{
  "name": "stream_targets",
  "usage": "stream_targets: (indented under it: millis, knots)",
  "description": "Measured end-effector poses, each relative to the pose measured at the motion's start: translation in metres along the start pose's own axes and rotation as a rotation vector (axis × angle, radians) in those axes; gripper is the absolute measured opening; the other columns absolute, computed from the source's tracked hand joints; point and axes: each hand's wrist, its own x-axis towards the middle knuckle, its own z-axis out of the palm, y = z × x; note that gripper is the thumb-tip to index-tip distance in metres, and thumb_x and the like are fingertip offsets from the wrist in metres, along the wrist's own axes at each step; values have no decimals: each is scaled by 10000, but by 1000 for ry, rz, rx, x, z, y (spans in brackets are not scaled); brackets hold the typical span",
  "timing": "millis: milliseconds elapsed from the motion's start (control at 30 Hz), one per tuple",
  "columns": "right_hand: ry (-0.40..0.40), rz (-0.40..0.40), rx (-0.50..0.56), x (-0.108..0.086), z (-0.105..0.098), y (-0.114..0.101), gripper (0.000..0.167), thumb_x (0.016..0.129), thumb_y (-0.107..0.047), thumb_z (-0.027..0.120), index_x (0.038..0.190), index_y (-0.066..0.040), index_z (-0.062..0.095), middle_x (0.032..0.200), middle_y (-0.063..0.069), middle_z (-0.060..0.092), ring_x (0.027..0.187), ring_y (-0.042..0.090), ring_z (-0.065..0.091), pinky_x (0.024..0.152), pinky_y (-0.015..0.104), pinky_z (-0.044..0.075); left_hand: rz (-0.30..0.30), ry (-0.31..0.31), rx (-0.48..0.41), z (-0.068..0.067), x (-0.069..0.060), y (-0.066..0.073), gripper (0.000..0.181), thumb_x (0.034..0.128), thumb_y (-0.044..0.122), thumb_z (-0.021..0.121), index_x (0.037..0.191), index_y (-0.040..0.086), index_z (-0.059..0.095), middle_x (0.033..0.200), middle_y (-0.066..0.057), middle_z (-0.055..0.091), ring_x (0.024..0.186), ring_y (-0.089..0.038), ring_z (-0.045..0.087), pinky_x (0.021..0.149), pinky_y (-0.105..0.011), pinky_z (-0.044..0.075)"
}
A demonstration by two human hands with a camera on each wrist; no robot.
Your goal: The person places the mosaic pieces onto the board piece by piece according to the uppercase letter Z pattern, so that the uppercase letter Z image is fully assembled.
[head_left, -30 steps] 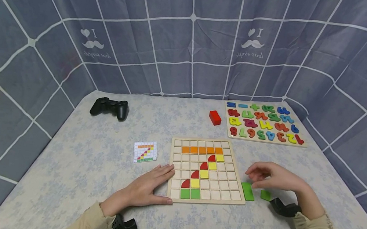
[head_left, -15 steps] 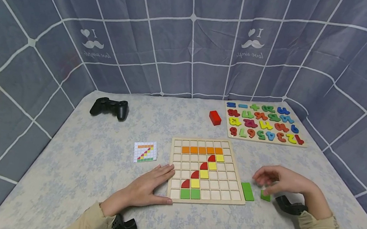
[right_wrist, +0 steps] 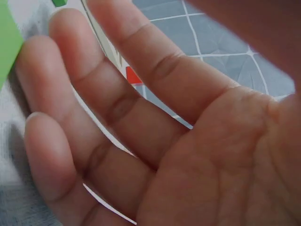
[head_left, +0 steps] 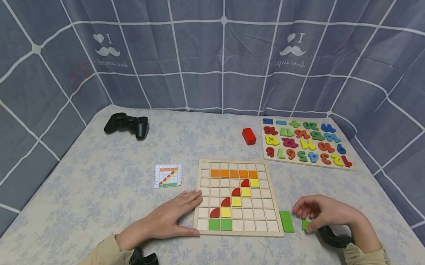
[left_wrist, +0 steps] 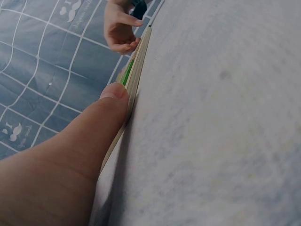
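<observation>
My left hand (head_left: 173, 216) lies flat at the left edge of the wooden grid board (head_left: 276, 224). Its fingers and its thumb (left_wrist: 110, 106) touch the frame. Orange tiles (head_left: 234, 174) form a row on the board. Yellow tiles (head_left: 236, 201) and red quarter-round tiles (head_left: 226, 202) step down diagonally to two green tiles (head_left: 220, 224). To the right of the board my right hand (head_left: 327, 214) hovers low, fingers loosely bent. Its thumb is at a small green square tile (head_left: 305, 225) on the table and partly hides it. A green rectangular piece (head_left: 286, 221) lies between that hand and the board.
A pattern card (head_left: 168, 176) lies left of the board. Farther back are a black game controller (head_left: 126, 125), a red block (head_left: 249, 136) and a number puzzle board (head_left: 309, 162). A blue checked curtain (head_left: 219, 65) encloses the table.
My right hand has shifted right and down, away from the green rectangular piece, and its thumb has come to the small green square tile. The left hand has stayed still.
</observation>
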Motion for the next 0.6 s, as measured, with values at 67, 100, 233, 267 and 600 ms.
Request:
stream_targets:
  millis: [67,100,233,267,600]
  knots:
    - [-5,4,-1,0,0,0,413,761,-41,749,1118,70,572,957,176,593,787,187,570,667,274,541,0,-2,0,0,0,0,897,815,647,570,1469,82,328,1541,-23,230,1407,-156,179,1161,-348,161]
    - [-4,6,-2,0,0,1,414,759,-42,751,1115,72,572,953,174,592,784,190,568,665,274,541,1,-2,0,0,0,0,898,815,647,570,1469,82,328,1541,-24,230,1407,-156,179,1161,-348,161]
    - [11,21,-23,1,0,2,409,750,-51,761,1098,61,578,929,139,590,768,187,557,643,255,523,4,-2,-1,0,0,0,895,817,643,571,1467,79,329,1541,-28,231,1406,-159,182,1161,-351,162]
    - [15,25,-30,1,0,2,407,747,-53,763,1093,59,580,923,129,588,761,183,553,634,251,517,3,-3,-1,0,0,0,895,817,644,570,1467,78,329,1541,-29,230,1407,-159,181,1161,-350,161]
    - [74,73,-53,3,0,5,339,753,-63,769,1033,29,602,804,65,561,663,70,494,541,210,487,7,0,1,-1,0,1,896,815,642,576,1465,74,334,1539,-29,236,1406,-169,190,1161,-347,166]
